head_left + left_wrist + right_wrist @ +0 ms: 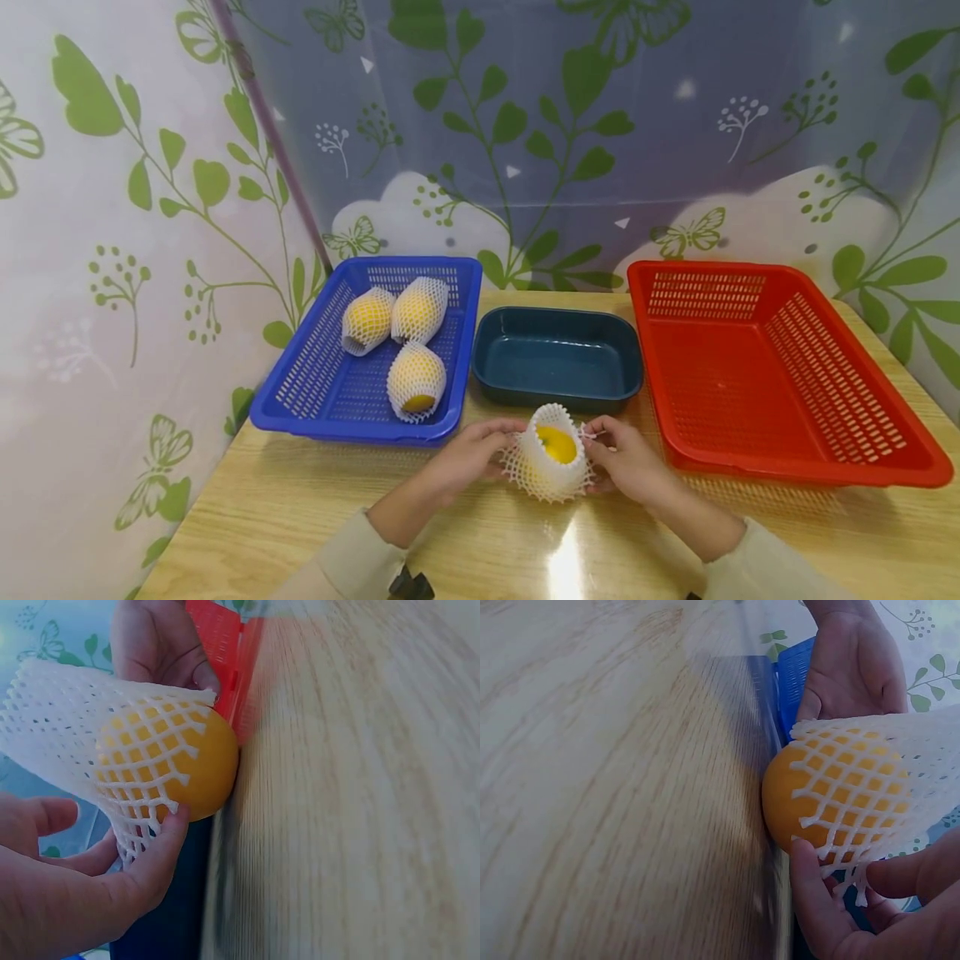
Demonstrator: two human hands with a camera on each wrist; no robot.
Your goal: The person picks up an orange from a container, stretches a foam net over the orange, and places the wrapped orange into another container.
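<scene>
A round yellow-orange fruit (558, 447) stands on the table in front of the teal dish, wrapped in a white foam net sleeve (553, 483). The sleeve's upper end gapes open, and its lower edge flares out over the tabletop. My left hand (467, 460) holds the sleeve's edge at the left, one fingertip against the fruit in the left wrist view. On the other side my right hand (633, 467) pinches the netting; in the right wrist view the fruit's bare lower part (781, 799) shows beyond the net's edge.
At the left, a blue basket (360, 429) contains 3 yellow fruits (417, 375) in foam nets. The teal dish (558, 398) stands in the middle behind my hands, and a red basket (750, 375) at the right. A printed curtain (525, 167) hangs behind the wooden table (300, 517).
</scene>
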